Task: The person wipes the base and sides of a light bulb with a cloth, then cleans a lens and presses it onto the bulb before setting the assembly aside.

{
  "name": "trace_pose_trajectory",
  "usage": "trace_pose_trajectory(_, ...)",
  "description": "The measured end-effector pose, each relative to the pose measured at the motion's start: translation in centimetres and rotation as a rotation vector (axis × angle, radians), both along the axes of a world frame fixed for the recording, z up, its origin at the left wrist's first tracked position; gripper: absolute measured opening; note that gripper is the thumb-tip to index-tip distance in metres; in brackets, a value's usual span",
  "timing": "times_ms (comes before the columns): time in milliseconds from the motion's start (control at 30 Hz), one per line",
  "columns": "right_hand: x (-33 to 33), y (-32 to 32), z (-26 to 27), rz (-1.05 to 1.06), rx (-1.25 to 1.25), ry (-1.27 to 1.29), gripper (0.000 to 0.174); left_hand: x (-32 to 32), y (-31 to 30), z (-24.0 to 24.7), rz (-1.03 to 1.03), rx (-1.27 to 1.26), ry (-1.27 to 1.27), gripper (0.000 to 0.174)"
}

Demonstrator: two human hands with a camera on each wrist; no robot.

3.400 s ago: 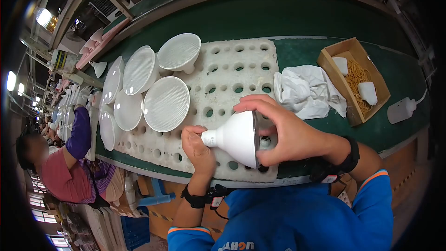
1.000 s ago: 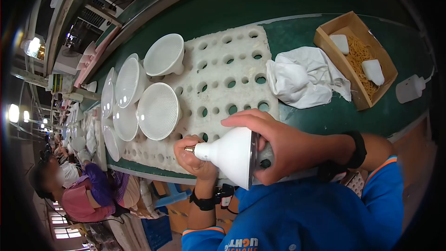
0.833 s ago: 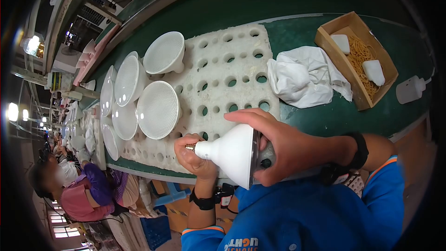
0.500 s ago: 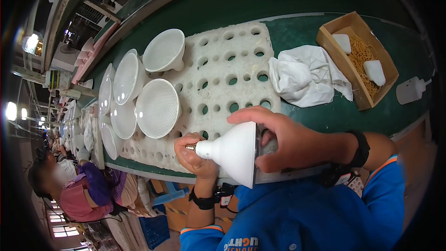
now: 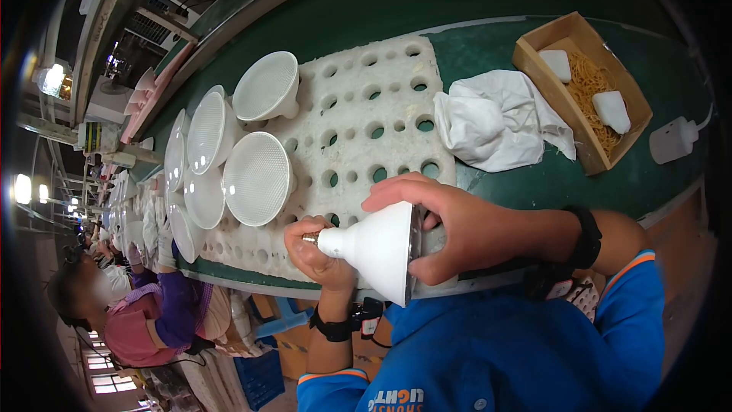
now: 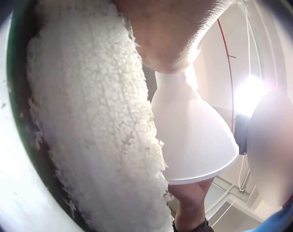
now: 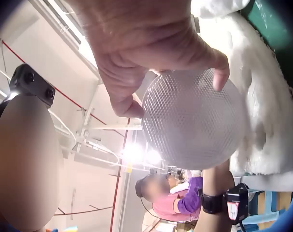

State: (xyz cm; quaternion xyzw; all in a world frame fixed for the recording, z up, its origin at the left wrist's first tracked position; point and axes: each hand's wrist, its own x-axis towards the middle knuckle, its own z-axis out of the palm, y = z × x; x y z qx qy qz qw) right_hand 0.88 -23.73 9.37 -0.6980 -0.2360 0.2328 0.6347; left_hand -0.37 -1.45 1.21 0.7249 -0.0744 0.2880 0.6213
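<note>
A green worktop (image 5: 579, 192) runs across the room, with a metal-and-wood frame (image 5: 99, 23) rising at upper left beside a pink board (image 5: 156, 99). Beyond it glow a lamp (image 5: 53, 80) and a tube light (image 5: 23, 189); lower down are bright windows (image 5: 113, 384). A blue crate (image 5: 259, 378) stands below the worktop. The wrist views show a pale ceiling (image 6: 214, 50), a thin red pipe (image 6: 226, 47) and glaring light (image 6: 250, 99).

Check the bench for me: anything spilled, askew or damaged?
The foam tray looks worn: the left wrist view shows its edge ragged, with torn bits sticking out. The white cloth lies crumpled at its edge. I see no spill, and no damage on the held reflector bulb.
</note>
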Motion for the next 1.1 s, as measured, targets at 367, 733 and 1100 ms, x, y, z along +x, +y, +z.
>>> trace_pose_trajectory(367, 2.0, -0.3, -1.7, 0.035, 0.331, 0.558, 0.039, 0.2, 0.4, 0.1, -0.087, -0.005, 0.035, 0.043)
trace_pose_trajectory(733, 0.4, -0.1, -0.5, 0.134, 0.256, 0.391, 0.080, 0.0, 0.2, 0.0, -0.029, 0.000, -0.046, 0.044)
trace_pose_trajectory(1100, 0.2, 0.1, -0.8, 0.077, 0.279, 0.498, 0.070, 0.2, -0.2, 0.1, 0.021, 0.048, -0.099, 0.045)
